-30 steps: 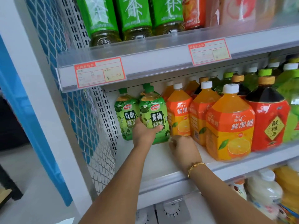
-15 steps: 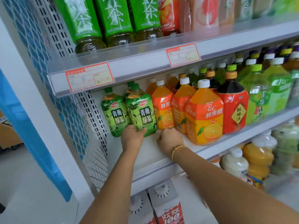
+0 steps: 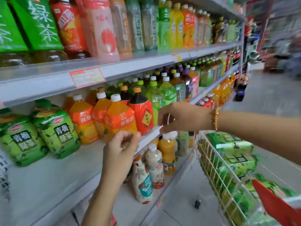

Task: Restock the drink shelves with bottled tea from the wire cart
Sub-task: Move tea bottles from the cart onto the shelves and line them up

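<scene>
Two squat tea bottles [image 3: 56, 132] stand side by side at the left end of the middle shelf [image 3: 48, 176], set back from its front edge with bare shelf in front of them. Each has a green label printed with leaves, a red oval logo near the top and white characters on a dark patch. Yellowish liquid shows at the shoulder under a green cap. The right-hand one stands just beside a row of orange juice bottles [image 3: 120, 118] with white caps, and next to those is a dark bottle with a red label [image 3: 143, 118].

The left hand [image 3: 121, 149] is raised in front of the shelf's front edge, fingers loosely curled and holding nothing. The right hand [image 3: 184, 117], with a gold bracelet [image 3: 216, 119] at the wrist, hangs further along the same edge. Its fingers are relaxed and bent downward, also holding nothing, and its fingertips are close to the edge strip.

At the lower right stands the white wire cart [image 3: 210, 162]. More tea bottles [image 3: 234, 145] with the same green wrapping lie on their sides in it, blurred. A red handle [image 3: 276, 207] crosses the cart's near corner.
</scene>
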The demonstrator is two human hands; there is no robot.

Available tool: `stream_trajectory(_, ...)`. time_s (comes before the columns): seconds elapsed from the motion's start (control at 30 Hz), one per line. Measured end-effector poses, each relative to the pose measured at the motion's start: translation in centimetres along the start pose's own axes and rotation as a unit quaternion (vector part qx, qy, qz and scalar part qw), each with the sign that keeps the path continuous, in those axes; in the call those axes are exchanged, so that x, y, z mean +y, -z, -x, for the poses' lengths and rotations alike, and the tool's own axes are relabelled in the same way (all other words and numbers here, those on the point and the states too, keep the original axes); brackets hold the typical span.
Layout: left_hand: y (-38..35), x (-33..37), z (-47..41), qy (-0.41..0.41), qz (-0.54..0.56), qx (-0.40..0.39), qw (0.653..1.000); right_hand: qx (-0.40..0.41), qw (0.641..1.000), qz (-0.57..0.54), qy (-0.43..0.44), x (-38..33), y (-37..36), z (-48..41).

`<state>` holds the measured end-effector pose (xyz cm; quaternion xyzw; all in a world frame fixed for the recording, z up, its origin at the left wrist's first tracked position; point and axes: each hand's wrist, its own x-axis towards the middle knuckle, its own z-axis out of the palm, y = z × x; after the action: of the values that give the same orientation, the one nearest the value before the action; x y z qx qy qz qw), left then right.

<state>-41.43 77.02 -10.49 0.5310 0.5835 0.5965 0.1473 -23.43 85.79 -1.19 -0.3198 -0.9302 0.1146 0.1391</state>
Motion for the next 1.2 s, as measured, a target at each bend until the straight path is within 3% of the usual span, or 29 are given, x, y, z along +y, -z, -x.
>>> stream_trajectory(0.2,-14.4,1.5,1.5,-0.035,-0.011,-0.259,0.965,0.021,0.967,0.029,-0.253,13.3,3.6,12.8)
stream_trajectory(0.37,-22.3,-0.5,0.2,-0.001,-0.159,-0.365,0.917,-0.064,0.917,0.039,-0.392,22.4,1.7,18.2)
stream_trajectory(0.43,-23.6,-1.6,-0.5,0.032,-0.161,-0.390,0.906,-0.094,0.897,0.006,-0.432,25.3,1.2,17.5)
stream_trajectory(0.53,-24.1,-2.1,-0.7,0.067,-0.118,-0.405,0.904,-0.132,0.870,-0.064,-0.471,28.1,1.2,15.5)
stream_trajectory(0.7,-24.2,-2.8,-0.7,0.082,-0.097,-0.394,0.910,-0.110,0.824,-0.210,-0.515,30.8,0.1,13.0)
stream_trajectory(0.83,-24.3,-3.5,-0.7,0.066,-0.110,-0.384,0.914,-0.081,0.829,-0.230,-0.503,31.8,-2.0,12.9)
stream_trajectory(0.87,-24.3,-3.5,-0.6,0.062,-0.112,-0.383,0.915,-0.101,0.817,-0.278,-0.495,32.4,-2.6,12.7)
stream_trajectory(0.93,-24.3,-3.7,-0.4,0.061,-0.110,-0.384,0.915,-0.071,0.758,-0.389,-0.519,33.1,-3.3,12.2)
stream_trajectory(1.0,-24.2,-3.7,-0.6,0.063,-0.108,-0.385,0.914,-0.068,0.721,-0.399,-0.562,33.4,-3.0,11.4)
stream_trajectory(1.07,-24.2,-3.6,-0.8,0.075,-0.101,-0.385,0.914,-0.006,0.695,-0.442,-0.568,32.2,-1.1,10.9)
stream_trajectory(1.13,-24.1,-3.3,-0.8,0.077,-0.095,-0.383,0.916,0.102,0.685,-0.474,-0.543,30.9,1.2,9.7)
stream_trajectory(1.17,-24.1,-3.2,-0.7,0.078,-0.093,-0.384,0.915,0.129,0.712,-0.460,-0.514,30.0,1.9,8.8)
stream_trajectory(1.2,-24.1,-3.0,-0.6,0.081,-0.091,-0.387,0.914,0.137,0.765,-0.399,-0.486,28.6,2.5,7.7)
